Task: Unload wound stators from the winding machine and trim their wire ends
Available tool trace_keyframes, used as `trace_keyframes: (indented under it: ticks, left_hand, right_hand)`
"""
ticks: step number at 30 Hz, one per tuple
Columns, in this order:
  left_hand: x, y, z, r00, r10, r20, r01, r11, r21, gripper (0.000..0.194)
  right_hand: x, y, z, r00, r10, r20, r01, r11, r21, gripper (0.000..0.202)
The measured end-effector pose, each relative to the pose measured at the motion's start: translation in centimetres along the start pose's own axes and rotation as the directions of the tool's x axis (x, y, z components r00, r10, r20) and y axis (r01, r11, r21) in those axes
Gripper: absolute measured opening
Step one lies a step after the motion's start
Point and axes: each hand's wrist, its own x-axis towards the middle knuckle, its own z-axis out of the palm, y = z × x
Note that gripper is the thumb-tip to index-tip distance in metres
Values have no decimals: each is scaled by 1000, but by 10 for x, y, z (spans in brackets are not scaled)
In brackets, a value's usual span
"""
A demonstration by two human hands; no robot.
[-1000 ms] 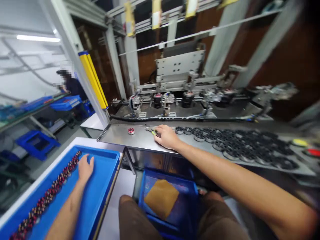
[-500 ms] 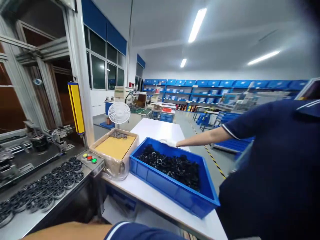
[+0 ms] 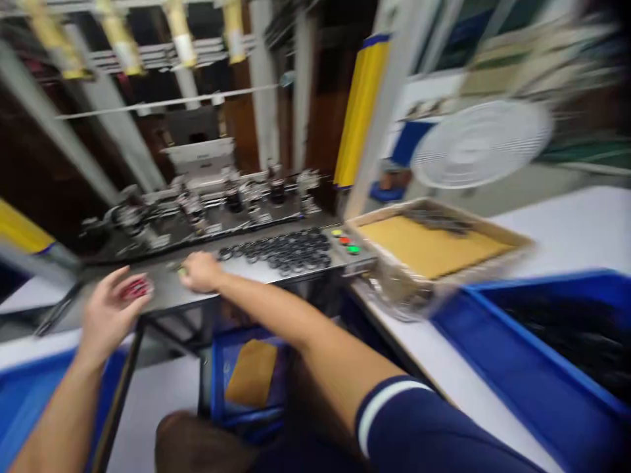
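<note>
Left hand [image 3: 106,309]: your thumb and fingers pinch a red ring-shaped part [image 3: 137,288], with blur softening the edges of both.
Red part: between your left thumb and fingers, to the left of your right hand [image 3: 201,271].
Right hand: your fingers are curled, knuckles up, over the metal bench [image 3: 167,286]; you have a small yellow-green tool [image 3: 182,270] at the fingertips, but whether you grip it cannot be told.
Black rings [image 3: 296,253]: many, crowded together on the bench just right of your right hand, the nearest close to your wrist.
Button box [image 3: 362,257]: beyond the rings, farther right of your right hand, with yellow, red and green buttons on top.
Machine fixtures [image 3: 231,197]: a row behind both your hands, across the back of the bench.
Blue tray [image 3: 29,394]: below your left hand, partly behind your forearm.
Blue bin [image 3: 217,387]: low between your forearms, with a brown sheet [image 3: 252,372] in it.
Carton [image 3: 394,289]: well to the right of your right hand, a yellow sheet [image 3: 428,246] inside.
Blue crate [image 3: 483,355]: farthest right of your hands, holding dark pieces too blurred to make out.
</note>
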Motion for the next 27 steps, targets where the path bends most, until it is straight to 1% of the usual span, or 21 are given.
trace_keyframes:
  ticks: [1,2,3,4,5,7,9,10,12,13,14,16,18,19,20,22,23,24,25,26,27]
  left_hand:
    - [-26,10,-16,997,-49,-65,52,998,46,49]
    - [-50,22,-23,989,-77,-129,87,994,71,57]
    - [-71,34,-23,979,-82,-188,100,991,85,64]
    - [-89,45,-18,968,-67,-242,90,992,83,69]
    - [-105,56,-10,958,-30,-284,61,993,101,71]
    - [-129,75,6,944,66,-324,-20,989,144,79]
    - [-147,88,18,943,125,-307,-81,985,150,88]
    - [-154,91,21,947,139,-289,-104,986,134,91]
    - [-162,95,27,955,161,-247,-144,986,87,92]
    - [-163,95,31,958,174,-227,-164,984,64,93]
    - [-163,96,34,959,188,-210,-183,982,44,94]
    - [-161,98,42,960,201,-193,-205,979,1,97]
    - [-159,104,48,968,160,-195,-176,982,-67,98]
    - [-159,107,50,974,111,-196,-138,982,-126,97]
    - [-160,111,51,980,53,-190,-91,976,-197,95]
    - [-163,117,51,985,-65,-162,8,943,-332,92]
    - [-164,119,51,983,-101,-151,38,927,-372,91]
    - [-165,120,52,983,-110,-150,45,923,-382,91]
    - [-165,120,52,982,-96,-160,32,930,-365,91]
    - [-165,119,52,982,-67,-178,4,944,-330,92]
    - [-165,117,53,980,-27,-198,-31,958,-284,93]
  right_hand:
    - [2,-2,27,997,-30,72,26,998,64,27]
    - [0,-3,46,990,-60,128,46,992,116,24]
    - [-8,-2,58,983,-84,165,57,985,163,23]
    - [-20,1,64,977,-98,189,57,976,210,23]
    - [-37,5,64,972,-104,210,49,966,253,23]
    - [-81,12,54,956,-104,275,9,945,328,29]
    - [-130,12,39,924,-97,370,-74,904,422,37]
    - [-152,9,33,906,-90,413,-147,849,508,38]
    - [-184,-2,26,893,-57,447,-271,725,634,38]
    - [-193,-7,24,895,-30,444,-311,671,673,38]
    - [-198,-12,22,901,2,435,-334,644,689,38]
    - [-200,-17,16,900,55,432,-368,627,687,38]
    - [-196,-13,7,881,63,468,-410,593,693,36]
    - [-194,-8,2,859,34,511,-443,550,708,35]
    - [-192,-1,-3,819,-28,573,-484,503,716,35]
    - [-192,16,-10,681,-210,702,-568,455,686,37]
    - [-193,24,-11,613,-261,746,-600,461,654,36]
    - [-196,31,-9,566,-272,778,-620,482,620,34]
    - [-201,35,-5,557,-239,795,-637,492,594,32]
    - [-207,37,1,579,-174,796,-660,473,583,31]
    - [-213,35,8,608,-102,787,-687,429,586,33]
